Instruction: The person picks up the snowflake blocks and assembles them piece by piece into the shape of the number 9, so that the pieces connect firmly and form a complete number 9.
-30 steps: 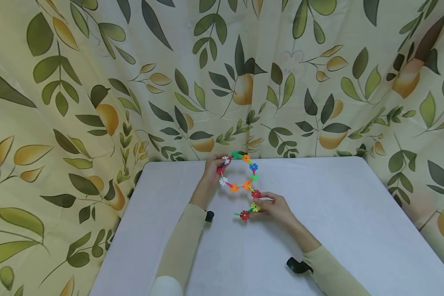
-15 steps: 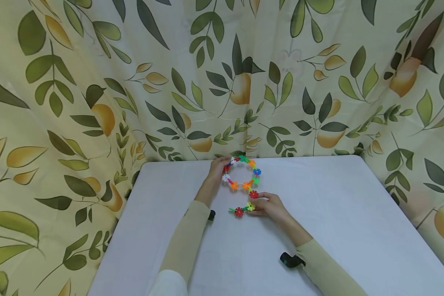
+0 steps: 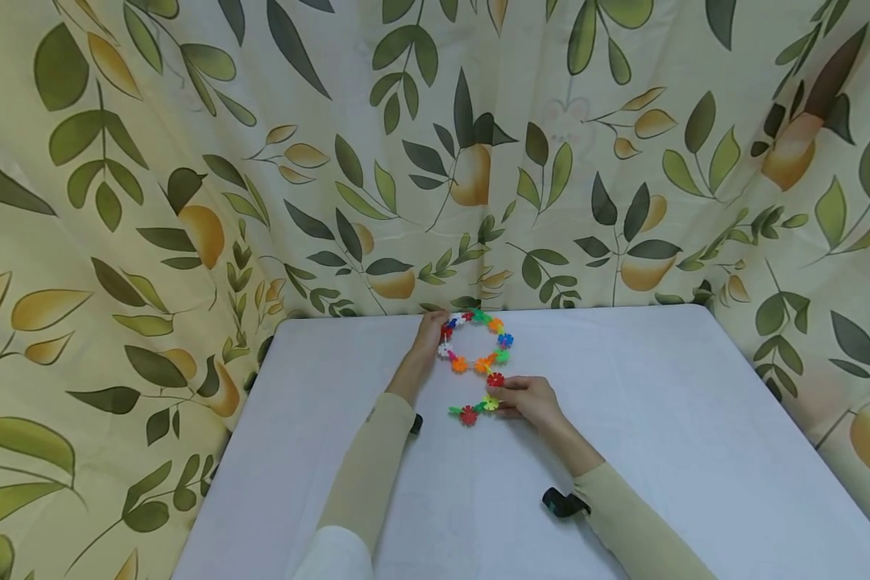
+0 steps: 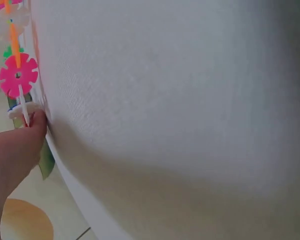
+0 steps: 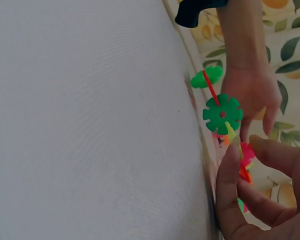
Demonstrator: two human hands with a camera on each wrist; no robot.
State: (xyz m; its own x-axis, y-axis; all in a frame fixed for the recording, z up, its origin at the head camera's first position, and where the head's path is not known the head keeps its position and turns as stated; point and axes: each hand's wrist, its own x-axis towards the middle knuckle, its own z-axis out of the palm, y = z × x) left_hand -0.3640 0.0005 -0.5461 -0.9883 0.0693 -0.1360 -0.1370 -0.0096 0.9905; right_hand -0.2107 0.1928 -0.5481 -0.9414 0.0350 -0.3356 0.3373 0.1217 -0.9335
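A chain of small coloured plastic flower-shaped discs (image 3: 482, 365), joined by short sticks, forms a ring with a tail curving toward the person. In the head view my left hand (image 3: 428, 334) holds the ring's far left side. The left wrist view shows this hand (image 4: 20, 145) pinching a pale piece beyond a pink disc (image 4: 18, 75). My right hand (image 3: 532, 400) pinches the chain where ring and tail meet, by a red disc (image 3: 495, 379). In the right wrist view its fingertips hold a yellowish stick below a green disc (image 5: 222, 114). Whether the chain touches the table cannot be told.
A white-covered table (image 3: 645, 387) lies under both hands. Behind it and at the sides hangs a curtain (image 3: 435, 161) printed with leaves and fruit. A black wrist-worn camera (image 3: 565, 503) sits at the right cuff.
Over the last second the ring has tipped slightly flatter, and my left hand has moved a little right. The tail and my right hand have drifted slightly left. Both keep their hold.
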